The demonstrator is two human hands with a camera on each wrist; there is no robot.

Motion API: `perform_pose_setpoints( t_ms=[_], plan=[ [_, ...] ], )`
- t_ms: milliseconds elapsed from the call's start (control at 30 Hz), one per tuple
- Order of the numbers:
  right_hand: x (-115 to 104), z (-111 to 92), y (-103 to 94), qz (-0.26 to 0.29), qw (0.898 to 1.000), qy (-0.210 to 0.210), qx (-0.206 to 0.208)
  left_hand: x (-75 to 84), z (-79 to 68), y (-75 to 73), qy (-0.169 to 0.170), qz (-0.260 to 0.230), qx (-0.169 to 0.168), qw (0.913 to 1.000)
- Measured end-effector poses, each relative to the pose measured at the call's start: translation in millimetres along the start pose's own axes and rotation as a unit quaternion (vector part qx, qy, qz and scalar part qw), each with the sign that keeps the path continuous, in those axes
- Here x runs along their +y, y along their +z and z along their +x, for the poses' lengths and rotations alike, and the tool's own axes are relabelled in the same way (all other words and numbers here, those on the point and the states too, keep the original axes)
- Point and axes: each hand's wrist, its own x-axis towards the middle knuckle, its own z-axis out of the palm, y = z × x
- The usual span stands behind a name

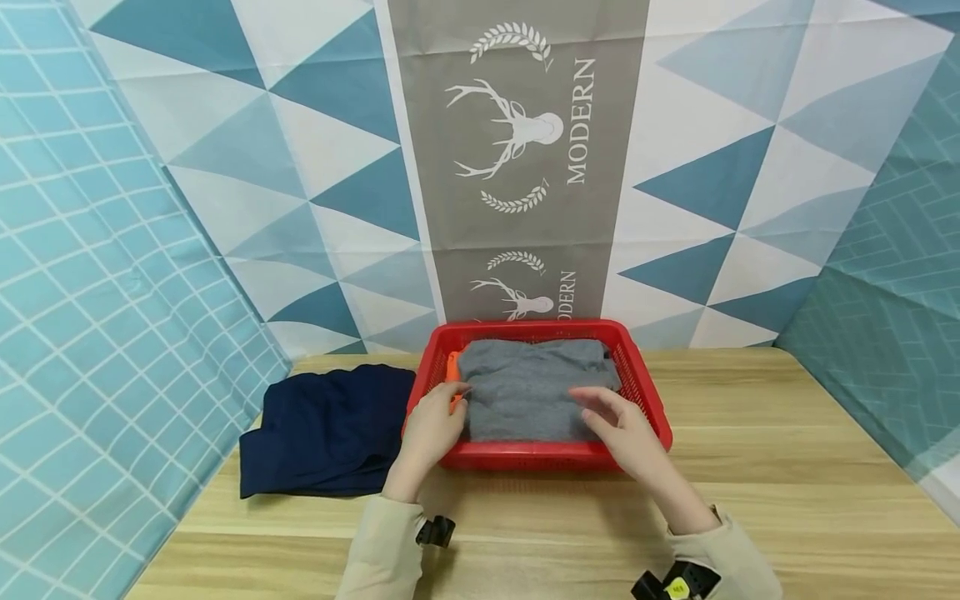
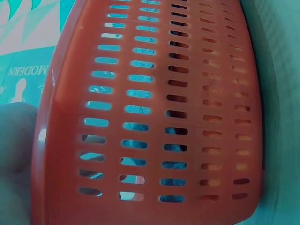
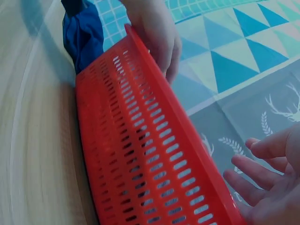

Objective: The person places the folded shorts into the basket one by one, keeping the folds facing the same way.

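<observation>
A red plastic basket (image 1: pixel 525 451) with slotted walls holds a grey folded garment (image 1: pixel 528 392). A strip of orange cloth (image 1: pixel 453 367) shows along the garment's left side. My left hand (image 1: pixel 435 421) reaches over the basket's front left corner, its fingers loosely bent at the orange cloth and the grey garment's left edge. Over the right part of the garment hovers my right hand (image 1: pixel 622 429), fingers spread and slightly bent, holding nothing. In the right wrist view, the right hand's fingers (image 3: pixel 255 176) are apart above the basket's rim (image 3: pixel 180 115).
Left of the basket, a navy garment (image 1: pixel 330 429) lies on the wooden table (image 1: pixel 757 467), close against the basket's side. Behind the table hangs a patterned cloth (image 1: pixel 517 192), with a blue tiled-pattern sheet (image 1: pixel 112 317) along the left.
</observation>
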Motion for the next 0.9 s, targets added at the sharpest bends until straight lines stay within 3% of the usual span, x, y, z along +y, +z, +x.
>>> perform_pose_setpoints(
  t_ms=[200,433,567,700,900],
  plan=[
    [-4,-8,6.1,0.048,0.999,-0.01,0.013,-2.4,-6.0,-4.0,-0.001,-0.019,0.035,0.9992],
    [5,-19,4.3,0.089,0.994,-0.009,0.058,-7.6,-8.1,-13.9,-0.009,-0.036,0.09,0.9953],
    [5,-21,2.4,0.104,0.992,-0.004,0.073,-11.6,-8.1,-18.3,-0.009,-0.032,0.105,0.9939],
    [-1,-23,4.1,0.121,0.991,0.011,0.061,-14.7,-9.4,-23.1,-0.009,-0.038,0.108,0.9934],
    [-8,-26,14.5,0.158,0.987,-0.018,0.017,-24.6,-10.5,-33.2,-0.028,-0.06,0.121,0.9904]
  ],
)
